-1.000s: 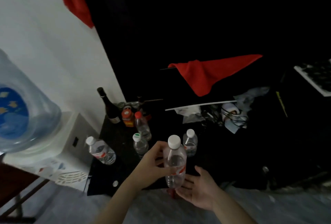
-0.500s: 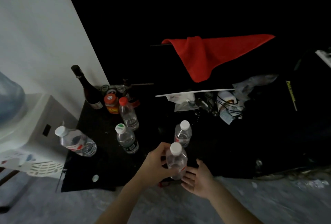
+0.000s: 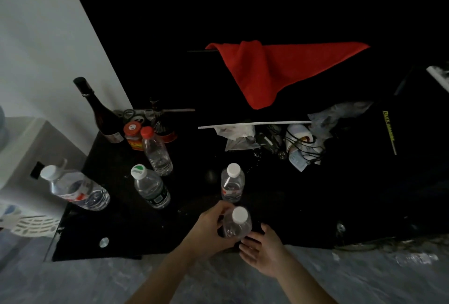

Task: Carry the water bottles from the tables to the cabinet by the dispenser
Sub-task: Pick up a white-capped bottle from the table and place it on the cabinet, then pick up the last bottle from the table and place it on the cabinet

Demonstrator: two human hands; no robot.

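1. Left hand: fingers curled round the body of a small clear plastic water bottle with a white cap, held upright at the near edge of the black cabinet top.
2. Right hand: spread and relaxed, palm turned up, just to the right of and below the held bottle; holding nothing, fingertips near or perhaps touching its base, hard to tell in the dim light.
3. Just beyond the left hand: a second clear white-capped bottle with a red label, standing upright.
4. Further left of the hands: a clear bottle with a green-and-white cap and dark label, tilted in the wide-angle view but apparently standing.
5. Beyond that: a clear bottle with a red cap, next to a red-lidded jar and a dark glass wine bottle.
6. Far left: a larger clear white-capped bottle with a red-and-white label, at the cabinet's edge beside the white dispenser.
7. Far beyond, to the right: a red cloth draped over a dark rail, with plastic bags and cables below.
8. Progress, judged: four water bottles already on the cabinet, a fifth close to being set down; tables out of view, so the number left unknown.
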